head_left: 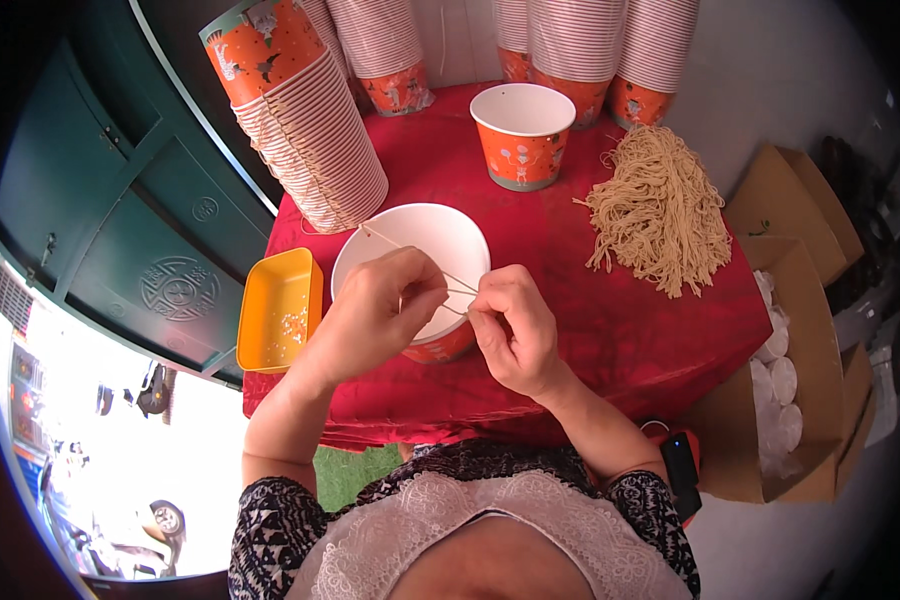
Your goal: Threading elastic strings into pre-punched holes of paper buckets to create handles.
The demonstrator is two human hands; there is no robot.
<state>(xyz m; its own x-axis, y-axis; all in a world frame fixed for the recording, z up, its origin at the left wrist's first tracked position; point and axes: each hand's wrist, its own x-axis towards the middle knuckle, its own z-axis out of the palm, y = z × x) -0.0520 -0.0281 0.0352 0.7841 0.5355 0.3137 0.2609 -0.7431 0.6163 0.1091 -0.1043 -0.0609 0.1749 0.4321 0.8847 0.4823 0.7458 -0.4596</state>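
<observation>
My left hand and my right hand are close together over the near paper bucket, each with its fingers pinched on thin tan cord. One strand runs from my left hand to a hole in the bucket's far-left wall; short lengths span the gap between my hands. White inside and orange outside, the bucket is partly covered by my hands. To the left is a yellow plastic box with small white and orange bits in it. The cord ends inside my fingers are hidden.
A tall stack of paper buckets, cord hanging on its side, leans at the left. Another bucket and a heap of tan cords lie farther back on the red tablecloth. Wrapped stacks line the back; cardboard boxes stand right.
</observation>
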